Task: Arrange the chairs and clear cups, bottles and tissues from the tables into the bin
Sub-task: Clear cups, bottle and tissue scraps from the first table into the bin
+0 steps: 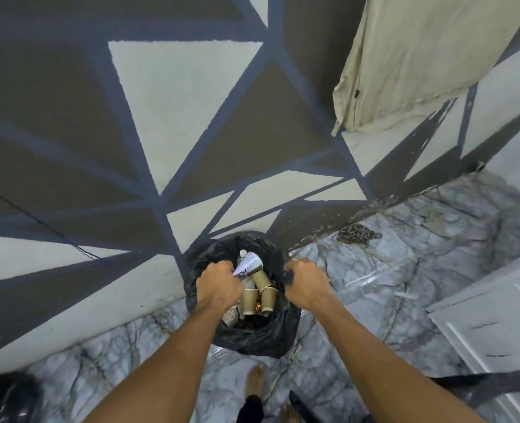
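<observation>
1. Two bare hands reach down over a bin [278, 337] lined with a black bag, standing on the marble-patterned floor [405, 294] against the foot of the wall [176, 117].
2. Left hand [219, 285]: fingers curled closed at the bin's left side, over the lower end of a white printed paper cup [249, 265]; whether they grip the cup or the bag edge cannot be told.
3. Right hand [306, 285]: fingers closed in a fist on the black bag's right rim, bunching the plastic.
4. Inside the bin: several brown paper cups [260, 296] lying tilted, touching each other; the white cup lies on top of them, mouth toward the wall. Just beside it, far side, a clear bottle with a white cap [243, 254].
5. Wall painted with grey, brown and pale triangles. Beige cloth [420, 56] hangs at upper right.
6. Chain [356, 235] heaped on the floor, right of the bin, near the wall.
7. Bare foot [254, 380] on the floor, near side of the bin.
</observation>
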Available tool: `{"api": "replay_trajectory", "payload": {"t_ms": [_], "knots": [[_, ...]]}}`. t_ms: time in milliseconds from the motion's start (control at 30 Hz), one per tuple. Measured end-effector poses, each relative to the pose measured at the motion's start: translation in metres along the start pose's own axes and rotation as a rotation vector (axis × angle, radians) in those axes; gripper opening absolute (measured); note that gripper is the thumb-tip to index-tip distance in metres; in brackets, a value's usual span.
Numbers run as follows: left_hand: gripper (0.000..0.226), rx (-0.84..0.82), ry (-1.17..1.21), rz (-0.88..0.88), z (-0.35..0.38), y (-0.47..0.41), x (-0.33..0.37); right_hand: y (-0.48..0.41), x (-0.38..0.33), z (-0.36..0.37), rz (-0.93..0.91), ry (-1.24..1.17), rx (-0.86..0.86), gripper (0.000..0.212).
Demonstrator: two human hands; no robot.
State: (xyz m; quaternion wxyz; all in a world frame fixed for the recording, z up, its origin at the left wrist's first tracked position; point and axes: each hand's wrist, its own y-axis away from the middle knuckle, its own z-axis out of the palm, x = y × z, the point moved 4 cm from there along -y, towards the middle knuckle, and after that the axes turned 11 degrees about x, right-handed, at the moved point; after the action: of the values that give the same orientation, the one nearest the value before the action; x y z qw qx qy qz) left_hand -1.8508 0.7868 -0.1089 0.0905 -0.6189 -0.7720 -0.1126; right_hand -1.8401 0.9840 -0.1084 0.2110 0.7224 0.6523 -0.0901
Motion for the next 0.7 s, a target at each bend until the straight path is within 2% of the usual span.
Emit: {"api": "replay_trajectory", "payload": {"t_ms": [67, 200, 333, 400, 533, 700], "knots": [[0.013, -0.022, 0.024, -0.026, 0.009, -0.012, -0.003, -0.01, 0.0, 0.005, 0.034, 0.002, -0.005, 0.043], [0.026, -0.167, -0.033, -0.004, 0.034, -0.027, -0.01, -0.028, 0.0, 0.014, 0.119, -0.003, 0.006, 0.041], [0.023, -0.26, -0.011, 0.026, 0.042, -0.042, -0.016, -0.037, -0.009, 0.019, 0.154, 0.016, 0.024, 0.045], [0.019, -0.269, -0.015, 0.054, 0.041, -0.052, -0.016, -0.039, -0.012, 0.022, 0.167, 0.011, 0.032, 0.047], [0.028, -0.244, -0.029, 0.132, 0.041, -0.069, -0.005, -0.034, -0.012, 0.025, 0.211, -0.009, 0.066, 0.046], [0.011, -0.238, 0.044, 0.322, 0.035, -0.062, 0.053, -0.01, 0.01, 0.005, 0.297, -0.057, 0.115, 0.044]]}}
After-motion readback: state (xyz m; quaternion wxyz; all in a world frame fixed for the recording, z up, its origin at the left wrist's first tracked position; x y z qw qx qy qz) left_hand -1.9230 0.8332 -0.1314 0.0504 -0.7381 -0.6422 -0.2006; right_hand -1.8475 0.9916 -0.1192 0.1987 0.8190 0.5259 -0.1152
